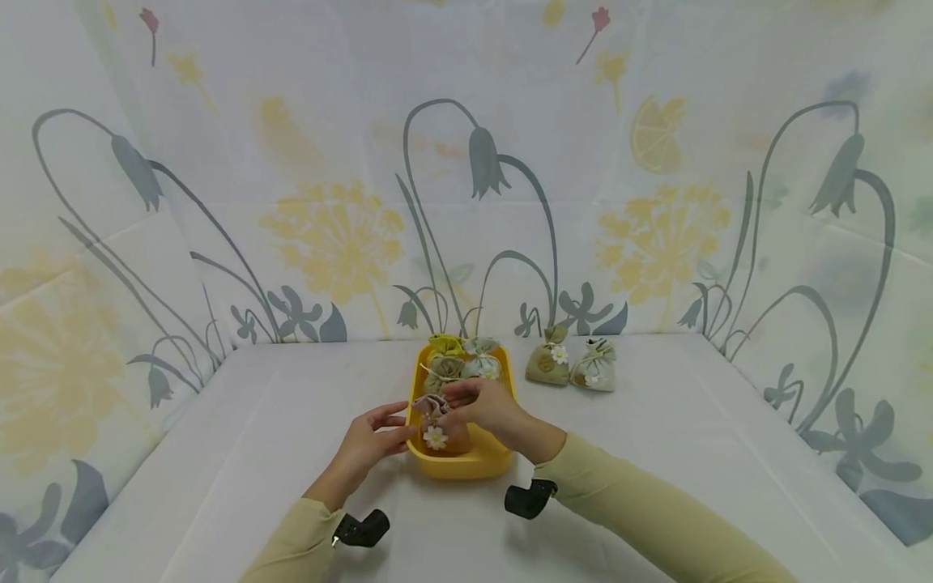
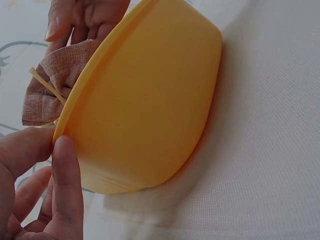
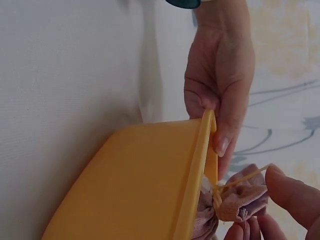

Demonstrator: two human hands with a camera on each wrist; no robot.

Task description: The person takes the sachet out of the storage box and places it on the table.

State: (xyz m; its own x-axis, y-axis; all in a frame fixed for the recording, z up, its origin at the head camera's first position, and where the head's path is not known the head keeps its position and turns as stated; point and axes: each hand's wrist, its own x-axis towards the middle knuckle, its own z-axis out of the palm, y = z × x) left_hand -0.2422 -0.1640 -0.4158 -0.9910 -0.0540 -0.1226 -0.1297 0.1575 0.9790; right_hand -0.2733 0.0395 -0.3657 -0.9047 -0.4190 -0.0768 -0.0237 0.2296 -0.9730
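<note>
A yellow plastic basket [image 1: 466, 469] stands on the table in the head view. My left hand [image 1: 364, 447] pinches its left rim between thumb and finger, seen close up in the left wrist view. Inside the front of the basket is a dusty-pink drawstring pouch [image 1: 453, 439] with a white flower. My right hand [image 1: 494, 414] reaches over the basket and holds this pouch by its gathered top [image 3: 245, 200], thumb near the cream drawstring [image 3: 247, 177]. The basket wall hides the pouch's lower part in both wrist views.
Toward the back of the basket sit a yellow pouch [image 1: 445, 346], a brown pouch [image 1: 443, 372] and a pale grey pouch [image 1: 482, 361]. Right of it on the white table [image 1: 277, 421] stand an olive-brown pouch [image 1: 545, 366] and a pale green pouch [image 1: 596, 371]. A printed cloth [image 1: 466, 243] hangs behind.
</note>
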